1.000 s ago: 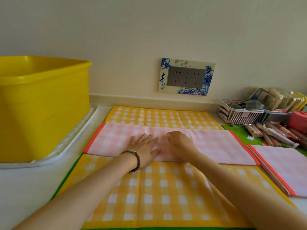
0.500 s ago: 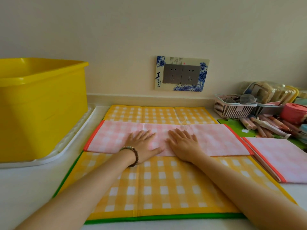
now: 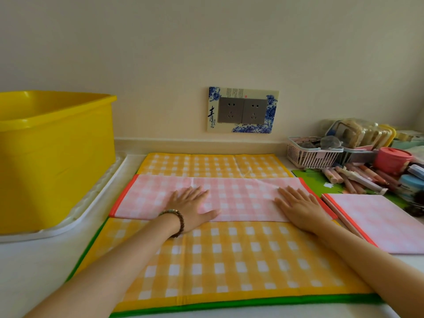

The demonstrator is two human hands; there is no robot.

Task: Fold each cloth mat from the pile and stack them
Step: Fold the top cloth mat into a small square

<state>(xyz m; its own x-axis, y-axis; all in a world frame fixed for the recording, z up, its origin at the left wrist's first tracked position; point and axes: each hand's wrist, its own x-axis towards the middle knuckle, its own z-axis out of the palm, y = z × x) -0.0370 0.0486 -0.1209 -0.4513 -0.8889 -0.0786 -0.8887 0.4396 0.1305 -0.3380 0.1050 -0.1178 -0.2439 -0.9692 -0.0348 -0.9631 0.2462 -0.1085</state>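
The yellow checked mat (image 3: 229, 260) lay nearest me, its green border along the front of the counter (image 3: 34, 271), and my forearms reached across it. Both palms were flat with straight, slightly spread fingers, clasping nothing. My left hand (image 3: 190, 207), a bead bracelet (image 3: 176, 219) at its wrist, pressed the middle of the folded pink checked mat (image 3: 238, 196), and my right hand (image 3: 298, 210) pressed near its orange-trimmed right end. That pink strip lay crosswise on the yellow mat, with yellow showing before and beyond it. Just beside its right end sat a folded pink stack (image 3: 378, 221). To the left stood a yellow tub (image 3: 52, 157) in a white tray (image 3: 68, 226), with bare counter between. Farthest right, a pink basket (image 3: 309, 154) stood by the wall.
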